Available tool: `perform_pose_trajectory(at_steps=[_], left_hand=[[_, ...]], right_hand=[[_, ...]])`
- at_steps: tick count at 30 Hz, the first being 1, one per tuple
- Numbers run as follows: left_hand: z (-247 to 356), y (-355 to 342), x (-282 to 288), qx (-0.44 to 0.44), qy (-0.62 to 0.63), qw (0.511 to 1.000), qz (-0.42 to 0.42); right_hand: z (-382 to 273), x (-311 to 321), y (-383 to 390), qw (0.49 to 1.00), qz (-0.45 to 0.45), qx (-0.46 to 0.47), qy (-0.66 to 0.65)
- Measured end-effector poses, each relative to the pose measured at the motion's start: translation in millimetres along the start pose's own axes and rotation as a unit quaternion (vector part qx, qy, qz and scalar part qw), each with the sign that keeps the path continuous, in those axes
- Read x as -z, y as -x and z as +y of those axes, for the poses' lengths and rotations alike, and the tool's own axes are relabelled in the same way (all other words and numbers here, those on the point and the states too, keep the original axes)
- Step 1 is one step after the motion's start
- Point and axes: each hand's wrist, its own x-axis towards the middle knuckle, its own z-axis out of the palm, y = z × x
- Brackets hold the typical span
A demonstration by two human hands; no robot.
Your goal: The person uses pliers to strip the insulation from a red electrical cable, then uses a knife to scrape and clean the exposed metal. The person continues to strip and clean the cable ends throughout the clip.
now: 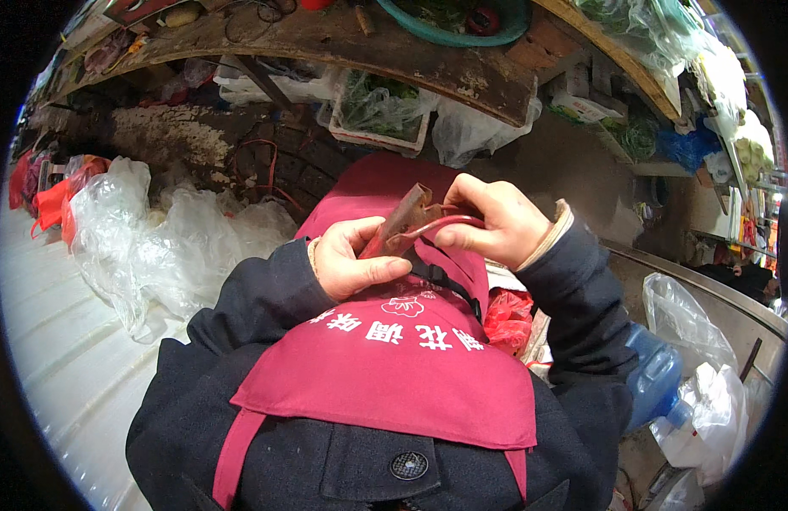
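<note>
In front of my apron (394,392), both hands grip one worn tool (405,217). It has a flat, rusty reddish-brown body and a thin curved red loop (445,222); its exact kind is not plain. My left hand (347,260) closes round the lower end of the flat body, thumb lying along it. My right hand (500,221) has its fingers bent round the red loop. The tool tilts with its upper end away from me. My fingers hide part of both ends.
Crumpled clear plastic bags (172,234) lie at the left on a pale ribbed surface (62,341). Ahead stands a worn wooden table (326,43) bearing a teal basin (449,34). Beneath it is a white foam box (381,111) with greens. A blue water jug (653,379) stands at my right.
</note>
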Motion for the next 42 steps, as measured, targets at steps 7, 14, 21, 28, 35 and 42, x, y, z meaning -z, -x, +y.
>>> perform_pose_trajectory(at_steps=[7, 14, 21, 28, 35, 42], left_hand=[[9, 7, 2, -0.029, -0.105, 0.991, -0.083], [1, 2, 3, -0.073, -0.222, 0.965, -0.119], [5, 4, 8, -0.024, -0.290, 0.949, -0.117], [2, 5, -4, -0.017, -0.010, 0.999, -0.037], [-15, 4, 10, -0.047, 0.120, 0.991, -0.028], [-17, 1, 14, -0.057, 0.097, 0.992, -0.057]], right_hand=[[-17, 7, 21, 0.997, -0.044, -0.028, -0.057], [-29, -15, 51, 0.991, -0.012, -0.062, -0.115], [-16, -52, 68, 0.981, 0.065, -0.066, -0.173], [-29, -107, 46, 0.869, 0.119, -0.093, -0.472], [-24, -98, 32, 0.915, 0.063, -0.130, -0.377], [-30, -79, 21, 0.988, 0.138, -0.031, -0.063]])
